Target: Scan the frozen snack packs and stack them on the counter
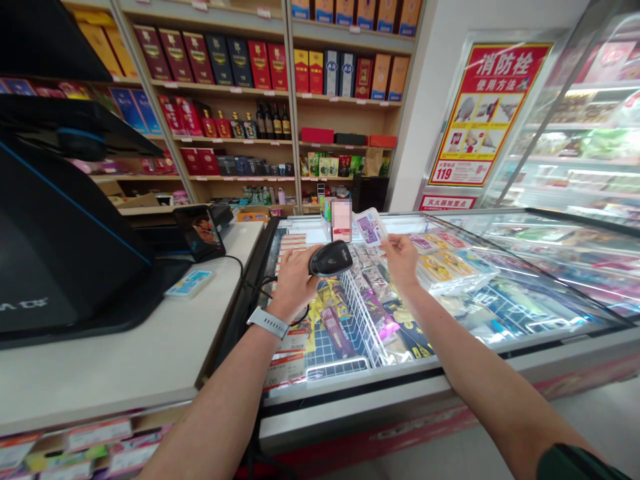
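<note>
My left hand (296, 283), a pale watch strap on its wrist, is wrapped round a black handheld barcode scanner (331, 260). The scanner's head points right, over the glass-topped freezer. Between the fingertips of my right hand (401, 259) is a flat white packet with a purple label (370, 229), held up by its right edge. The packet is just beyond the scanner and apart from it. Similar flat packets with yellow and purple labels (440, 265) lie in a clear pack to the right of my right hand.
Below my hands is the chest freezer (350, 393), with wire baskets (367, 320) of wrapped goods inside. The counter (165, 360) at left holds a black register (65, 233), a propped phone (201, 233) and a small blue-and-white pack (189, 284). Shelves of boxes and bottles stand behind.
</note>
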`<action>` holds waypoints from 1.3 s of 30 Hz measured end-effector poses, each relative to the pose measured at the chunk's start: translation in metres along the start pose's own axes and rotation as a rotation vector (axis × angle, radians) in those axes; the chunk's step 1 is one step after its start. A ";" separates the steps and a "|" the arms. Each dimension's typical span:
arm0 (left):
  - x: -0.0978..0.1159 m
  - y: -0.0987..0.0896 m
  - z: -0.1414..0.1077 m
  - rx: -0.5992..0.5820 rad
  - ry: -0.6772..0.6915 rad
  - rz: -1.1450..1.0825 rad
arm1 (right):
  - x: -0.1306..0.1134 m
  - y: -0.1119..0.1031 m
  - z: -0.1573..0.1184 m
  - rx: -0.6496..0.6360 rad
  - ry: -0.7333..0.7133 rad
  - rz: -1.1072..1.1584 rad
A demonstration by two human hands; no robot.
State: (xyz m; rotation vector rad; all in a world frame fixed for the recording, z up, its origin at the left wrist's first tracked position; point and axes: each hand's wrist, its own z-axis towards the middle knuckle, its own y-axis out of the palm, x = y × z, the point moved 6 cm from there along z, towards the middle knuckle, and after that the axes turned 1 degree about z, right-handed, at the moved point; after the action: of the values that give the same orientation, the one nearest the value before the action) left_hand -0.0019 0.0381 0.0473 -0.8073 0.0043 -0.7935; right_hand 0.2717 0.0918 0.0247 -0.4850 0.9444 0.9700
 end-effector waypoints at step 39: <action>0.000 -0.002 0.001 0.039 0.022 0.017 | 0.001 -0.003 0.000 -0.006 -0.015 -0.010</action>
State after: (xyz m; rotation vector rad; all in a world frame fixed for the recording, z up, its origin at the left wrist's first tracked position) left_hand -0.0025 0.0382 0.0496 -0.7607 0.0155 -0.7844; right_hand 0.2740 0.0904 0.0238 -0.4866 0.9247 0.9666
